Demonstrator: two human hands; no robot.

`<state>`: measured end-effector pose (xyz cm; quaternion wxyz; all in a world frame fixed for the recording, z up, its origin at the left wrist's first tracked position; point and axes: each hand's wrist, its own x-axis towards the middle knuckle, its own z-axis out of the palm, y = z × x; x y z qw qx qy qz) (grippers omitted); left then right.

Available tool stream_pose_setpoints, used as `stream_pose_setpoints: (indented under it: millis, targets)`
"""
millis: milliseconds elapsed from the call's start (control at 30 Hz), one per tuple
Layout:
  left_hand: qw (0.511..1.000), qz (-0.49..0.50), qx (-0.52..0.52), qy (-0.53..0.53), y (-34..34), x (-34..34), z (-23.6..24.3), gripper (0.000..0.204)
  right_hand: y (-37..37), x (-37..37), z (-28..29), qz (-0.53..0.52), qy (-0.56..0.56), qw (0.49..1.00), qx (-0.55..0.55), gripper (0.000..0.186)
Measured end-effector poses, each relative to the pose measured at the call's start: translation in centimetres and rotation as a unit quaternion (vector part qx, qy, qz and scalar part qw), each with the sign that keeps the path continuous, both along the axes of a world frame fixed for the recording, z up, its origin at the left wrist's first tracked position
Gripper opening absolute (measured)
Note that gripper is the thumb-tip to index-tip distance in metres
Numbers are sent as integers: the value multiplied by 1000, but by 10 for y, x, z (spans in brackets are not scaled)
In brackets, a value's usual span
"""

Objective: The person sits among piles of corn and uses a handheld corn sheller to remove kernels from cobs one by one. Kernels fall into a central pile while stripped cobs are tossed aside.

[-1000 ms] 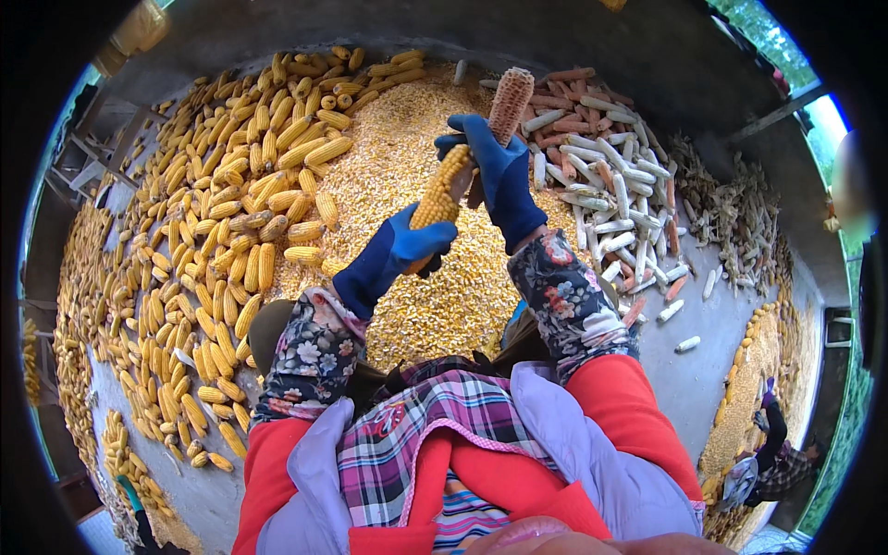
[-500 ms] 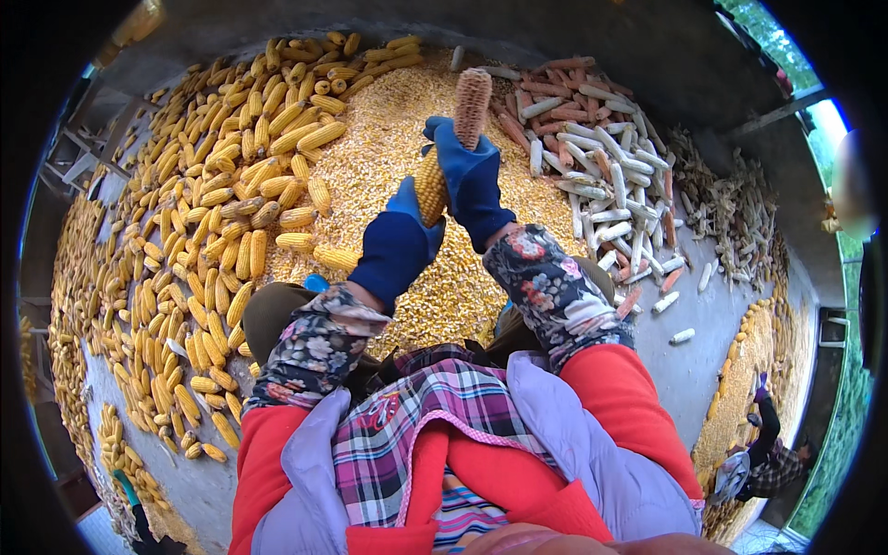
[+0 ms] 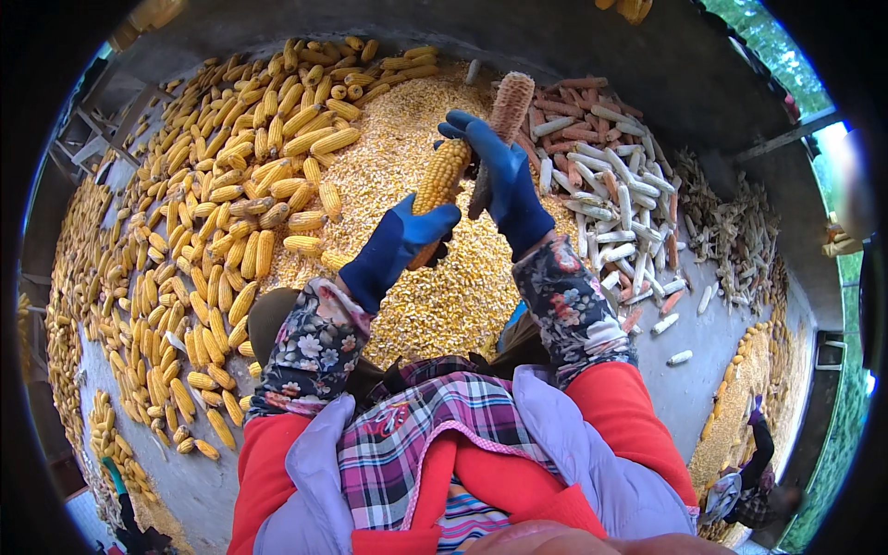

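Note:
Both my hands wear blue gloves and meet above a heap of loose corn kernels [image 3: 458,305]. My left hand [image 3: 402,239] is closed round the lower end of a yellow ear of corn [image 3: 441,176], tilted with its tip up and right. A pinkish stripped corn cob [image 3: 511,104] is gripped in my right hand [image 3: 504,176]; it slants upward past the thumb side, and its lower end shows below the palm. The right fingers reach toward the tip of the ear. Whether they touch it, I cannot tell.
Many yellow ears of corn [image 3: 222,240] lie piled to the left. Stripped white and red cobs [image 3: 610,176] are heaped at the far right, beside dry husks [image 3: 735,213]. Another person [image 3: 754,481] is at the lower right near more kernels. A grey wall [image 3: 555,46] stands behind.
My right hand has moved right and a little away from the left, taking the stripped cob with it. More of the yellow ear in my left hand now shows.

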<state>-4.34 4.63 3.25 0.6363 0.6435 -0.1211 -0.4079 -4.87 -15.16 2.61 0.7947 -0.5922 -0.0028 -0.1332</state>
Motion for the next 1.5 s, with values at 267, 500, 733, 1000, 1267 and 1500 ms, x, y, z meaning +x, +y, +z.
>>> stream_pose_setpoints:
  millis: [267, 500, 733, 1000, 1267, 1500]
  targets:
    - [926, 77, 184, -322, -31, -18, -57, 62, 35, -1, -25, -163, 43, 986, 8, 35]
    - [993, -55, -57, 90, 4, -9, 23, 45, 16, -1, -8, -118, 23, 993, -15, 43]
    - [986, -128, -89, 66, 20, -10, 33, 52, -18, -10, 21, 155, -42, 983, 91, 60]
    - [990, -112, -17, 83, 5, -20, 1, 44, 3, -18, 7, 74, 90, 993, 24, 41]
    - [875, -24, 364, -318, -23, -20, -62, 58, 5, 0, -50, -65, 223, 970, 69, 36]
    - [876, 13, 307, -373, -14, -11, -46, 65, -13, -6, -26, 24, 159, 982, 95, 51]
